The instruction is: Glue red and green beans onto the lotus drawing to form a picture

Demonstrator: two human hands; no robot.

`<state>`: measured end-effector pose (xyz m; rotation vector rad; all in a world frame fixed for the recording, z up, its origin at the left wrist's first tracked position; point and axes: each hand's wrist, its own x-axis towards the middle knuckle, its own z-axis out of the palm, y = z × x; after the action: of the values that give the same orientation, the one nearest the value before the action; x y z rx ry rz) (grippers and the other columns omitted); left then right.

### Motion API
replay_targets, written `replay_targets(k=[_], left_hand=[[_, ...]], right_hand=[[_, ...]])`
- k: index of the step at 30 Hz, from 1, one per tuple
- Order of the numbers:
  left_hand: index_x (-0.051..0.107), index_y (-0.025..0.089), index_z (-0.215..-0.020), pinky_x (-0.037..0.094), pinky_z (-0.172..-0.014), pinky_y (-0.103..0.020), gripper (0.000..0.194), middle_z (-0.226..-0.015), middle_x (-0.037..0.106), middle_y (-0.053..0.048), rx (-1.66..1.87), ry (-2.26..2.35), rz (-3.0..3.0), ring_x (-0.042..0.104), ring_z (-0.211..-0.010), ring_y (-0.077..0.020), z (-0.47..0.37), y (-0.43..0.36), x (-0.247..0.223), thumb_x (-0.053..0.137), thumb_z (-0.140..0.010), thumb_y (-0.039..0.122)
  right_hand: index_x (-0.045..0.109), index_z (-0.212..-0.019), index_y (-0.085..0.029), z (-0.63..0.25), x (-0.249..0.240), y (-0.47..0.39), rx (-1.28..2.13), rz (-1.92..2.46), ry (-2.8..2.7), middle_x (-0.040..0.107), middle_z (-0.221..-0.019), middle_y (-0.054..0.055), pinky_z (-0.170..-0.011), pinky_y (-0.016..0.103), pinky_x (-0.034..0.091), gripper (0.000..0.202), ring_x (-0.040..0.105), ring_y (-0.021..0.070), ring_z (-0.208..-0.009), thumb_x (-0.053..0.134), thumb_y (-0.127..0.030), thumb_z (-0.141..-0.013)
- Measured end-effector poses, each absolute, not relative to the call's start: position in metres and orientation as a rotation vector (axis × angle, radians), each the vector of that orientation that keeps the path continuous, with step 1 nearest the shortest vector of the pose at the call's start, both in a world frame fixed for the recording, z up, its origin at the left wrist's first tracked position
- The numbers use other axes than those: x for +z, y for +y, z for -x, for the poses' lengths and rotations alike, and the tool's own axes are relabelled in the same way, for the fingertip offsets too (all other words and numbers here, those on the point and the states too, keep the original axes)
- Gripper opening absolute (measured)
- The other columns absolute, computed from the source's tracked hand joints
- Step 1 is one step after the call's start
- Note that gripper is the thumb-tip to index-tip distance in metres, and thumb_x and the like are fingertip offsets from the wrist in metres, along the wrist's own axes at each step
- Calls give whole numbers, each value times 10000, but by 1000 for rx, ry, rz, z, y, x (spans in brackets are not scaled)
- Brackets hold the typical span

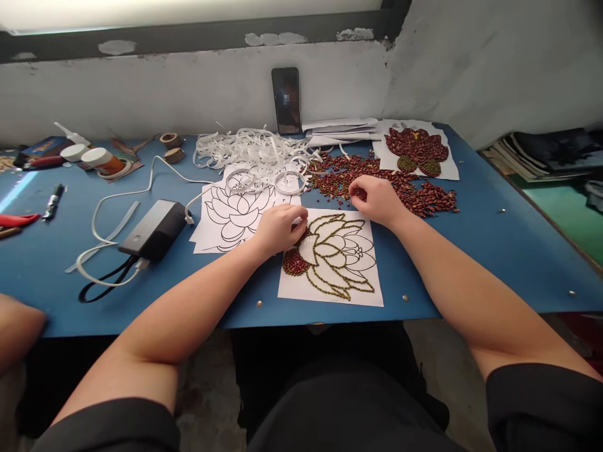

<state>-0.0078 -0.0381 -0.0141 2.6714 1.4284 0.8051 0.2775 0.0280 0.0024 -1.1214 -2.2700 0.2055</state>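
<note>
A sheet with a lotus drawing (325,289) lies turned sideways before me. Green beans line many of its outlines, and small red beans (296,263) fill a rounded leaf at its left. Over the sheet's upper left edge, my left hand (281,228) is closed with fingers curled; what it holds, if anything, is hidden. My right hand (379,199) pinches at the edge of the mixed bean pile (336,176), above the sheet; anything between its fingertips is too small to name. Larger dark red beans (436,199) spread to its right.
Behind are shredded paper strips (254,147), tape rings (289,182), a leaning phone (286,100) and a bean-covered lotus (417,150). Printed lotus sheets (221,220) and a cabled power bank (153,229) lie left, with jars (103,161) beyond. Another person's arm (19,326) shows at lower left.
</note>
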Motion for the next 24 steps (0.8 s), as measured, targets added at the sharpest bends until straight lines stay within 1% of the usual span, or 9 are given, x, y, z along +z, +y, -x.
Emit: replay_targets(k=[4,8,13,19,24], left_hand=[[685,220,-905,475,-691,-308,162,-824,737,-49,805,1423,-2673,678,-767,-209,8,-38,-14,538,-937,281],[677,219,-902,479,-701,-309,150,-825,739,-45,835,1386,-2685,677,-765,-207,7,-39,-15,540,-938,268],[684,221,-896,470,-689,-305,164,-815,736,-41,803,1405,-2685,673,-758,-201,6,-40,-14,538,-945,279],[697,220,-899,471,-689,-295,177,-824,740,-44,785,1450,-2668,672,-765,-197,7,-40,-12,540,-938,292],[705,215,-909,473,-683,-303,195,-829,740,-52,750,1440,-2668,678,-771,-208,7,-39,-12,534,-941,302]], right_hand=[[651,-834,-213,-291,13,11,227,1100,-2316,730,-846,61,-714,321,498,108,649,204,-725,565,-152,-807],[690,-873,-216,-316,13,-9,231,1104,-2431,755,-835,46,-676,317,501,109,655,192,-679,583,-214,-849],[733,-932,-233,-341,7,-18,275,1217,-2444,792,-881,30,-734,333,541,163,707,203,-726,595,-215,-847],[771,-953,-259,-348,9,-18,384,1293,-2327,818,-924,10,-839,346,582,147,764,227,-845,646,-290,-883],[766,-888,-268,-348,8,-20,390,1268,-2249,813,-889,10,-814,373,599,92,754,236,-797,694,-321,-865]])
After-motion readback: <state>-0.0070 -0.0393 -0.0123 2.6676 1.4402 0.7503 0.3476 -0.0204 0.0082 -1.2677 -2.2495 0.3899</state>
